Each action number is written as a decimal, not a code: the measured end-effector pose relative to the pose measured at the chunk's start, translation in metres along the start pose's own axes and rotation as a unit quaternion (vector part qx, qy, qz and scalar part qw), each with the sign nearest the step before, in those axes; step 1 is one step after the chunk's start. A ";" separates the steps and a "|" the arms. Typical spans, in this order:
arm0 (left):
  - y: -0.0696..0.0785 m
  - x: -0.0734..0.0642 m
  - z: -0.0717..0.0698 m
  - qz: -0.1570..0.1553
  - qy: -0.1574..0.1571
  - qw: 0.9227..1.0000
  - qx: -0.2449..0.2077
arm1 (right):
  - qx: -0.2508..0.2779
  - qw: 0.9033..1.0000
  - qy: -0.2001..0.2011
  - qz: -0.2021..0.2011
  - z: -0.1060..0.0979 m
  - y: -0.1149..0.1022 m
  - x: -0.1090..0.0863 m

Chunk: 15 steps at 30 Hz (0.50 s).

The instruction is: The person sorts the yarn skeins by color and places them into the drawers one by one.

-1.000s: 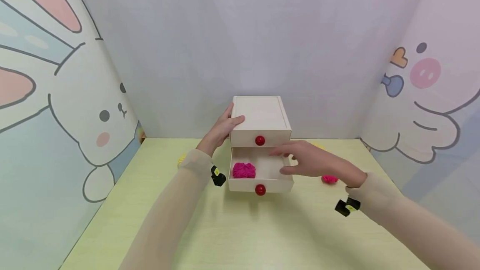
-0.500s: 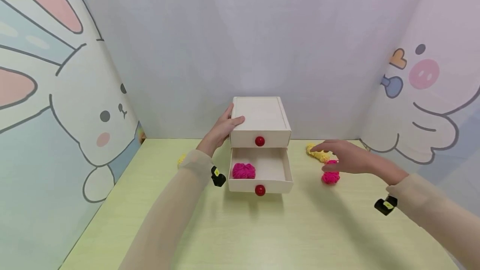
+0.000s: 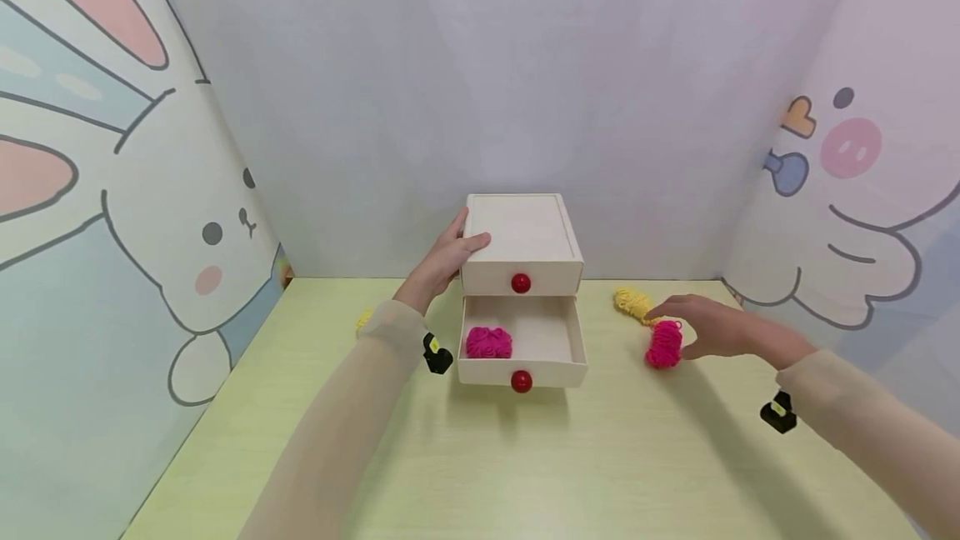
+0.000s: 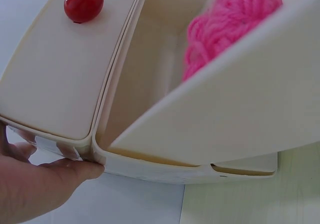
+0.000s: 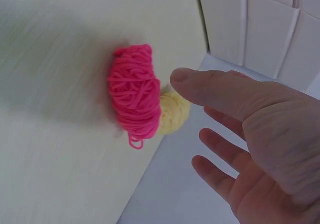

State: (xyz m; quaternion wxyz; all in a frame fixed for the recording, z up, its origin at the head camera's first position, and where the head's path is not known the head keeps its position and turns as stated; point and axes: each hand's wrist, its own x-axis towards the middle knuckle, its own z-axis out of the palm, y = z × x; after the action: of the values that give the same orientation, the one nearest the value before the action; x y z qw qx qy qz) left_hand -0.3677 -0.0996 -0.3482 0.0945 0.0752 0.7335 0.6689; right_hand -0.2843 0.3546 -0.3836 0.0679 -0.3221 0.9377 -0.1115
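A small white drawer cabinet (image 3: 517, 227) has its lower drawer (image 3: 543, 332) pulled out. Inside that drawer, toward the left, lies a pink yarn skein (image 3: 489, 343). My left hand (image 3: 442, 261) rests against the cabinet's left side, with the thumb on the top edge. To the right, my right hand (image 3: 723, 327) hovers beside another pink yarn skein (image 3: 663, 345), its fingers spread and nothing in them. In the right wrist view, thumb and fingers stand apart from that skein (image 5: 135, 92). A yellow yarn skein (image 3: 632, 304) lies just behind it.
The upper drawer, with a red knob (image 3: 521, 282), is closed. Left of the cabinet a bit of yellow yarn (image 3: 363, 320) shows, mostly hidden by my left arm. A grey-white curtain (image 3: 360, 107) stands behind the pale green table (image 3: 525, 473), between printed side panels.
My right hand has moved right, away from over the lower drawer, then lower toward the pink skein on the table. My left hand stays on the cabinet.
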 end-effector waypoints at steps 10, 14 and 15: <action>0.000 0.000 0.001 -0.002 0.001 1.000 0.001 | -0.016 1.000 -0.006 -0.023 0.028 0.024 0.008; 0.000 0.000 0.001 0.000 0.001 1.000 0.003 | -0.014 1.000 -0.002 -0.019 0.037 0.029 0.011; 0.000 0.001 0.001 0.001 0.001 1.000 0.002 | -0.013 1.000 -0.001 -0.020 0.038 0.030 0.012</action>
State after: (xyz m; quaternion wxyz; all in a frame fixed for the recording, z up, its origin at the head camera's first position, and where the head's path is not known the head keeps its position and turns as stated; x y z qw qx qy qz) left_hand -0.3680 -0.0986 -0.3479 0.0934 0.0752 0.7351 0.6672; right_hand -0.3036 0.3641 -0.4290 0.0622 -0.3419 0.9323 -0.1007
